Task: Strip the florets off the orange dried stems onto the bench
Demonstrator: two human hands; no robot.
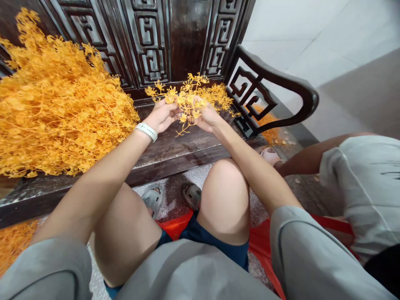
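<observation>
Fig.: L hand (161, 116) & R hand (208, 118), fingers curled, gripping branched orange dried-plant sprig (187, 102) over dark carved-wood bench seat (178, 146); large orange sprig pile (59, 104) alongside.

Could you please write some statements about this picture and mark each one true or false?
The left hand wears a white wristband. True.
The right hand holds scissors. False: it holds an orange plant sprig, together with the left hand.
The big orange pile lies to the right of the hands. False: it lies to their left, on the dark carved bench.
Another person's bare arm shows at the right. True.
</observation>
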